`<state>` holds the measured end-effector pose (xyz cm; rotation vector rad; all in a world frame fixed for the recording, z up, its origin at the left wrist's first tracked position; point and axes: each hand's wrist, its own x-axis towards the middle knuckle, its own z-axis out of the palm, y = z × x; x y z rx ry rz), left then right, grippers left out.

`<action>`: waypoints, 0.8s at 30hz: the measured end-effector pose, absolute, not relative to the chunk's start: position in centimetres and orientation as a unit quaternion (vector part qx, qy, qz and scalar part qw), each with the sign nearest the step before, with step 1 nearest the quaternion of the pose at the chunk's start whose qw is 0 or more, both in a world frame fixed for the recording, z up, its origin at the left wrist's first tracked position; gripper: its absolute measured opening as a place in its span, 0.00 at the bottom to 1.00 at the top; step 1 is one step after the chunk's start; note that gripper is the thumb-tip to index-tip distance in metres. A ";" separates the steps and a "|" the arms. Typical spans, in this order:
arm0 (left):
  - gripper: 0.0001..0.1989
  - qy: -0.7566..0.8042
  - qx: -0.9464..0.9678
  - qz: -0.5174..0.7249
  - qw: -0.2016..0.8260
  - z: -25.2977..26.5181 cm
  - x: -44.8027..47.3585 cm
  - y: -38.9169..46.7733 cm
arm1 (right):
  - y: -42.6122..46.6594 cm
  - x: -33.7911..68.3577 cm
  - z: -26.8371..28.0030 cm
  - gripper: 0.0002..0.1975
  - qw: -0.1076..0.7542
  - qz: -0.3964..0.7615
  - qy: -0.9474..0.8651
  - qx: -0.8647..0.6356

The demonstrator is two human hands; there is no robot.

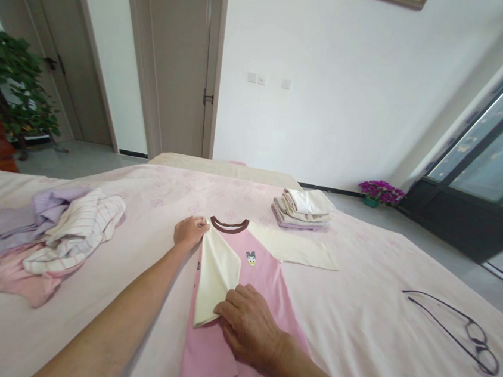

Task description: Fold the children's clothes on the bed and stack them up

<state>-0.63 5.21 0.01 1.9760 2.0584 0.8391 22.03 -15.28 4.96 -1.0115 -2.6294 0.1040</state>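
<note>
While left hand (189, 233) pinches shirt (264, 274), right hand (253, 323) pinching sleeve (215, 275), purple flowers (382, 191) in pot (371, 202)

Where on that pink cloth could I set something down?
Bare cloth lies between the shirt and the glasses, with another patch between the loose clothes and the left hand. It is crowded at the shirt, where the right hand holds a sleeve.
</note>
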 end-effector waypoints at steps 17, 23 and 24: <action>0.18 0.700 0.628 0.327 0.095 -0.5 -1.0 5.9 | -15.6 22.2 4.6 0.11 0.255 0.093 -0.909 -0.317; 0.25 0.696 0.597 0.374 0.139 -0.9 -1.7 5.4 | -14.0 23.0 3.3 0.13 0.385 0.127 -0.779 -0.478; 0.26 0.692 0.598 0.377 0.145 -0.9 -1.7 5.1 | -13.6 23.1 3.0 0.14 0.390 0.132 -0.763 -0.499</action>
